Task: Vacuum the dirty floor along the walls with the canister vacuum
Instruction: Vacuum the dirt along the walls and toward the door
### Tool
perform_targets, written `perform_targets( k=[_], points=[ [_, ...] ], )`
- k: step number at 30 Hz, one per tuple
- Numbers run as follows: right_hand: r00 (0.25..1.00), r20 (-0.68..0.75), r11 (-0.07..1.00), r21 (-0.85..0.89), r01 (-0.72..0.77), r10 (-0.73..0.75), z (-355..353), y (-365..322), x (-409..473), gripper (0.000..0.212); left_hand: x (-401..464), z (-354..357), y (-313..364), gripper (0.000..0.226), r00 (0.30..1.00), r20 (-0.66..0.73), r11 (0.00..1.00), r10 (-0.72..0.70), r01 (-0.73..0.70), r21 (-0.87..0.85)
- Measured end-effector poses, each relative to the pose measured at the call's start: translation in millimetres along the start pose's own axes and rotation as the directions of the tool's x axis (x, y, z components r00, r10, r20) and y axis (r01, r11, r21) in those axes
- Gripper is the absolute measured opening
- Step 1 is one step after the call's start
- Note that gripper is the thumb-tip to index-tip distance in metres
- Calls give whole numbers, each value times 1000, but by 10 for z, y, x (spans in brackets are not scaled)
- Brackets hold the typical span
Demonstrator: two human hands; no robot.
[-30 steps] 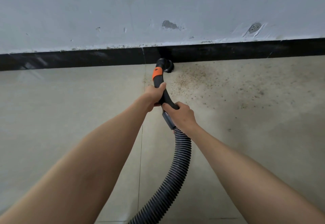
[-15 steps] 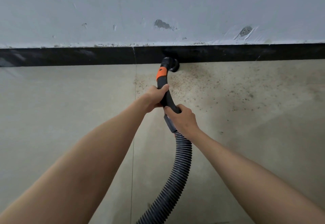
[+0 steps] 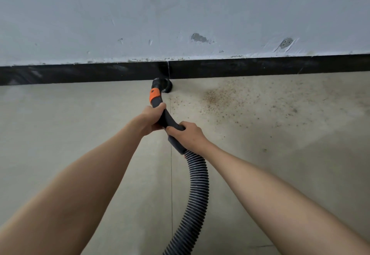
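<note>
Head view: left hand point(image 3: 152, 118) and right hand point(image 3: 185, 132) both wrap the curved black vacuum handle point(image 3: 167, 117) at frame centre; its round black nozzle point(image 3: 164, 85) touches the black baseboard point(image 3: 80, 74), brown dirt specks point(image 3: 212, 98) to its right.

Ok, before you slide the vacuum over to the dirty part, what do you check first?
1. Left hand grips the black handle: ok.
2. Right hand grips lower, near the ribbed hose: ok.
3. Nozzle down on the floor against the black baseboard: ok.
4. Brown crumbs lie to the right of the nozzle, not sucked up: not ok.
5. Hose free of kinks: ok where visible; its lower end runs out of view.
6. Vacuum switched on: cannot tell.
</note>
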State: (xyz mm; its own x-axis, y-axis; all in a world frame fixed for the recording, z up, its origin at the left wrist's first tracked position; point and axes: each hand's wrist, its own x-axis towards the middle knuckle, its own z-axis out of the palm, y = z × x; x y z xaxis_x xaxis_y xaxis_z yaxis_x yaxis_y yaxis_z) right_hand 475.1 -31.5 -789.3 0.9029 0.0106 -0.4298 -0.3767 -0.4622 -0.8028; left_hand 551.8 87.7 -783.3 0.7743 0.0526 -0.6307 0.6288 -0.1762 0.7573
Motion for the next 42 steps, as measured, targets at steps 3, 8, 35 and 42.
perform_targets(
  k=[3,8,35,42],
  points=[
    [999,31,1000,6,-10,10,6,50,-109,33,-70,41,-68,29,1000,0,1000,-9,9,19],
    [1000,26,1000,23,-13,12,-152,213,-271,35,-151,240,-120,36,999,19,991,-45,42,130],
    [980,-178,996,27,-82,86,-741,706,-287,33,-81,1318,40,33,991,131,976,2,-31,216],
    [997,-61,997,64,-44,48,-492,491,-136,32,-18,882,13,45,999,22,977,36,-40,207]
  ],
)
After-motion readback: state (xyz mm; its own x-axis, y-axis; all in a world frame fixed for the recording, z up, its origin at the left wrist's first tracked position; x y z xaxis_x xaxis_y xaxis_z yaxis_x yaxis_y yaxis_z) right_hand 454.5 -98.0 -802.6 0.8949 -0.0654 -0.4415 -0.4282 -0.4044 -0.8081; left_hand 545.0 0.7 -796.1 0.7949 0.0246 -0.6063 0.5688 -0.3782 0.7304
